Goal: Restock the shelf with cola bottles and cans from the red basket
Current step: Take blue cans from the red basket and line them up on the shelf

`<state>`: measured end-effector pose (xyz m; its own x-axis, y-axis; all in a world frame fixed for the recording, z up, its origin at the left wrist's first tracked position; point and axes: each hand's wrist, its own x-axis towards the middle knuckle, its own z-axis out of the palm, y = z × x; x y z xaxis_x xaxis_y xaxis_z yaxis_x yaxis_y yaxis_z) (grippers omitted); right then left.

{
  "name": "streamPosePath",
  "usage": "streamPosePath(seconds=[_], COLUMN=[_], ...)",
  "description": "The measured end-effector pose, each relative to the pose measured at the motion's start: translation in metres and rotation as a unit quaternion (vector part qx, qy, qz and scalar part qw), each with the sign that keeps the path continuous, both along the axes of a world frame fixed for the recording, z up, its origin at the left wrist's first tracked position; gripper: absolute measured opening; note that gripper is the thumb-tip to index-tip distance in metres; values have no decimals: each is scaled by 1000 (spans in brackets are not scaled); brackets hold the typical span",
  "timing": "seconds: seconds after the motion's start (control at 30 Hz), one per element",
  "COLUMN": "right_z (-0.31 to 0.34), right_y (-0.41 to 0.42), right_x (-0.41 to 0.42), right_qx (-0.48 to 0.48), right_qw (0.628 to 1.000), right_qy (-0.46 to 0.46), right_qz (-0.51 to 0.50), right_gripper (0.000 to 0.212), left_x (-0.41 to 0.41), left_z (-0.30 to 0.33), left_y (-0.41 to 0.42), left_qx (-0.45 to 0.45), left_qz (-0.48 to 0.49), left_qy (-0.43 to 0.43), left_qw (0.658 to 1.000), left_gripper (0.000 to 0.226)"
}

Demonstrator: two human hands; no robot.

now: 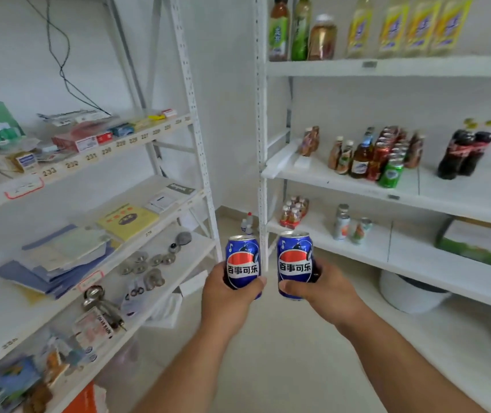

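My left hand point(228, 293) grips a blue cola can point(242, 257) upright in front of me. Beside it, my right hand point(327, 289) grips a second blue cola can point(295, 257), also upright. Both cans are held out over the floor, close together, just before the white upright post point(262, 144) of the drinks shelf. On the middle drinks shelf point(342, 180) to the right stand two dark cola bottles point(464, 153), a row of red cans point(385, 150) and a green can point(391, 174). The red basket is not in view.
A white shelf unit on the left point(137, 144) carries boxes, booklets and metal parts. The top right shelf point(402, 67) holds tea and yellow drink bottles. The lower right shelf point(357, 248) has small bottles, cans and a green box point(476, 242). A white bin point(411, 293) stands underneath.
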<state>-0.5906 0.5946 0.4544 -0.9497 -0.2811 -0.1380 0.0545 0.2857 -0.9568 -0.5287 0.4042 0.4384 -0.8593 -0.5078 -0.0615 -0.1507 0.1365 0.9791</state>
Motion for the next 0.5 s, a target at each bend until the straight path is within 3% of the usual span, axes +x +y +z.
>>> streamPosePath(seconds=[0.5], right_z=[-8], right_y=[325], right_x=[-43], right_qx=[-10], right_qw=[968], right_qy=[13], right_qz=[-249], right_gripper=[53], left_x=[-128], left_z=[2], left_y=[313], left_qx=[-5], left_qz=[-191], left_qy=[-5], left_qw=[982], left_gripper=[42])
